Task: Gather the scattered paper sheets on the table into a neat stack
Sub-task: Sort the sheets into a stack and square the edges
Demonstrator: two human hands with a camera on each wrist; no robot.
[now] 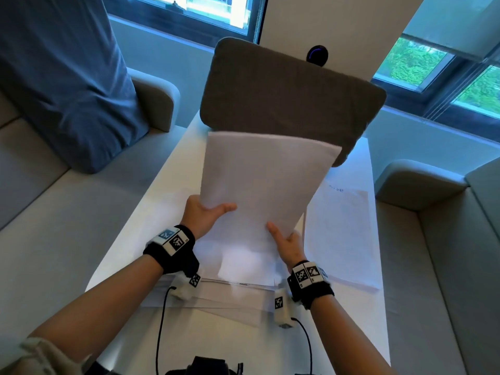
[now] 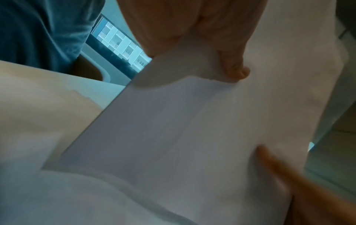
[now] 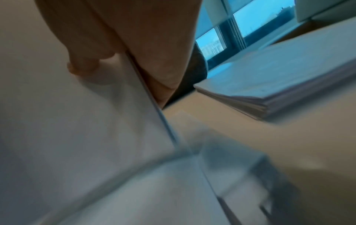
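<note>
A bundle of white paper sheets (image 1: 265,180) is lifted and tilted up above the white table (image 1: 173,169). My left hand (image 1: 205,215) grips its left edge with the thumb on top. My right hand (image 1: 286,242) pinches its lower right edge, thumb on the near face. In the left wrist view the left thumb (image 2: 233,68) presses on the bundle (image 2: 192,129). The right wrist view shows the bundle's edge (image 3: 154,99) between the thumb (image 3: 82,67) and the fingers behind. More loose sheets (image 1: 243,266) lie under the hands. A flat stack (image 1: 341,234) (image 3: 273,85) lies to the right.
A grey chair back (image 1: 286,98) stands at the table's far end, just behind the lifted bundle. A blue pillow (image 1: 62,77) leans on the grey sofa (image 1: 48,212) at the left. Another sofa seat (image 1: 438,239) is on the right. Windows (image 1: 433,63) run behind.
</note>
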